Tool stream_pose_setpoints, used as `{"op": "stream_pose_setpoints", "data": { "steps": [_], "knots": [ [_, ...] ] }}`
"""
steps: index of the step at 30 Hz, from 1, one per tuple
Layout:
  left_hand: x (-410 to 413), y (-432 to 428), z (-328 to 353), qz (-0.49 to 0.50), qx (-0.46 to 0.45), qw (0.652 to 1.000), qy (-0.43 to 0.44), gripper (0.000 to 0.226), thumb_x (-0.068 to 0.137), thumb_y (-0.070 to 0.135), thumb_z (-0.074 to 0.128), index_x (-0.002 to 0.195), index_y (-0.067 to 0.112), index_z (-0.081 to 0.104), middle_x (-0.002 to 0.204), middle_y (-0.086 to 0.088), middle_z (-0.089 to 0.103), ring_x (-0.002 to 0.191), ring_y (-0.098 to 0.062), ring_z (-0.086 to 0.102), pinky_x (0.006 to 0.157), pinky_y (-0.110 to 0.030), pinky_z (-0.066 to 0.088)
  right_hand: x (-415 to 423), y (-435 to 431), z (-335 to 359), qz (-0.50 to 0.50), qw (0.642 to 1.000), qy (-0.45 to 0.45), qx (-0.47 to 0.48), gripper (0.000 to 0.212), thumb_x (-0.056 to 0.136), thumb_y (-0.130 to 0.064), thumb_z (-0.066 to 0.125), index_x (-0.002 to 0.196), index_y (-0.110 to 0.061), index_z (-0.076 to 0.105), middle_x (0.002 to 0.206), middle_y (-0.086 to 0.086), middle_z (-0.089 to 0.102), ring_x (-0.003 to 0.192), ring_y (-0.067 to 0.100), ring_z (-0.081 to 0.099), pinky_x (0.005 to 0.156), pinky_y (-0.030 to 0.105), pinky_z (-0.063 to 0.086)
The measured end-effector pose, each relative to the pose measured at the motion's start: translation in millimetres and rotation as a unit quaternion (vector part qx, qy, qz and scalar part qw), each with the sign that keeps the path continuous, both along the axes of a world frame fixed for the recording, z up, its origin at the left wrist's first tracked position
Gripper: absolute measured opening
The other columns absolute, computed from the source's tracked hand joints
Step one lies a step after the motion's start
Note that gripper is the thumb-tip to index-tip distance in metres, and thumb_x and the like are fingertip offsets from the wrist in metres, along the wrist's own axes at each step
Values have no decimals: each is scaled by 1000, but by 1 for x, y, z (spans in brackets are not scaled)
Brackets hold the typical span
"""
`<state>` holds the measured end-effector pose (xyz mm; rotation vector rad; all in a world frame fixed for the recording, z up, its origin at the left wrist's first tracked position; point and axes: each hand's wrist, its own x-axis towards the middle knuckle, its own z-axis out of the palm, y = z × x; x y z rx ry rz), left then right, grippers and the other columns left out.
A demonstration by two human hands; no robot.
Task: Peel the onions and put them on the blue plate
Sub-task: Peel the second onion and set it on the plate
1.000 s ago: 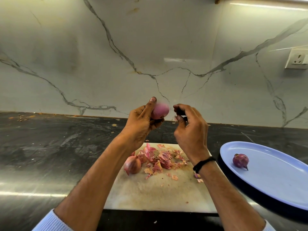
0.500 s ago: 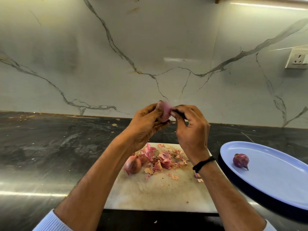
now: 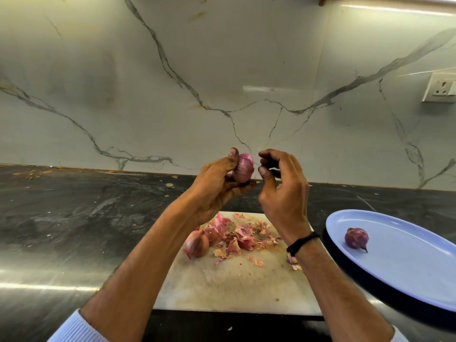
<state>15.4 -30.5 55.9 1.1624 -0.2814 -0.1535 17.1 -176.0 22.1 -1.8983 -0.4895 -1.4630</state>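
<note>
My left hand (image 3: 217, 191) holds a small pink onion (image 3: 243, 169) up in front of the wall, pinched between thumb and fingers. Just to its right, a small gap away, my right hand (image 3: 283, 193) has its fingers curled round a small dark object (image 3: 270, 164) that I cannot identify. A blue plate (image 3: 407, 285) lies at the right with one peeled purple onion (image 3: 356, 238) on it. An unpeeled onion (image 3: 196, 244) lies on the white cutting board (image 3: 222, 292) beside a pile of onion skins (image 3: 243, 235).
The board sits on a dark stone counter (image 3: 74, 230) against a marble wall. A wall socket (image 3: 439, 87) is at the upper right. Loose skin scraps (image 3: 294, 264) lie near the board's right edge.
Half a second ago my right fingers were against the onion; they have now drawn a little to the right, leaving a gap. The onion has shifted slightly in my left hand.
</note>
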Motion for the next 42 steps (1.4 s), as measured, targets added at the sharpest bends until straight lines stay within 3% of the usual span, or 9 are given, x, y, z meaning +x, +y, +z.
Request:
{"op": "stream_pose_setpoints", "data": {
  "steps": [8,15,20,26,29,33,36,39,42],
  "knots": [
    [0,3,1,9,24,1000,-5,42,102,43,47,113,7,66,106,-21,64,85,-25,67,84,-33,59,2,0,0,11,999,-14,-48,25,92,-9,69,117,-9,70,107,10,62,96,16,61,86,13,50],
    [-2,4,1,20,56,998,-5,46,100,51,45,107,11,67,99,-15,64,80,-21,61,70,-28,55,3,-1,1,21,999,-26,-35,10,87,-5,74,97,-3,71,99,11,63,90,15,60,83,13,50],
    [-4,3,3,18,42,999,5,46,101,50,44,107,9,66,97,-15,63,79,-21,60,68,-27,55,5,1,-3,0,999,-6,-49,11,91,0,68,102,-1,67,99,10,61,89,10,55,81,7,43],
    [-5,5,6,26,-3,999,27,45,102,49,45,107,8,64,96,-16,62,74,-19,60,68,-27,56,4,-1,-2,-18,1000,7,-2,10,90,7,63,96,-2,62,89,7,62,81,6,51,75,3,39],
    [-5,5,6,36,-6,999,25,42,102,48,46,106,9,63,97,-17,61,75,-20,60,72,-29,55,3,-2,-3,-19,999,31,-2,22,88,10,64,105,-3,65,100,8,64,91,10,59,81,3,43],
    [-2,4,5,43,12,999,10,42,100,46,51,111,8,63,102,-18,63,83,-24,63,76,-32,58,3,0,-3,13,998,47,-41,37,86,0,72,121,-6,63,116,8,60,106,15,61,88,9,47],
    [-1,4,5,46,15,999,4,35,98,42,56,107,9,65,100,-17,66,85,-23,64,93,-40,55,3,2,-3,46,996,49,-64,44,86,-10,76,128,-8,60,120,7,58,110,13,57,89,19,53],
    [-1,5,5,43,18,999,-15,37,94,42,62,107,7,66,96,-15,62,71,-16,59,80,-33,55,4,3,-4,61,994,57,-65,48,84,-11,79,127,-7,58,119,6,58,110,14,57,88,30,57],
    [-2,4,3,40,28,998,-34,38,92,41,64,107,6,66,100,-16,54,65,-13,56,70,-28,55,4,4,-4,63,994,57,-65,46,83,-13,81,122,-7,59,114,6,60,104,14,58,84,34,57]
  ]
}}
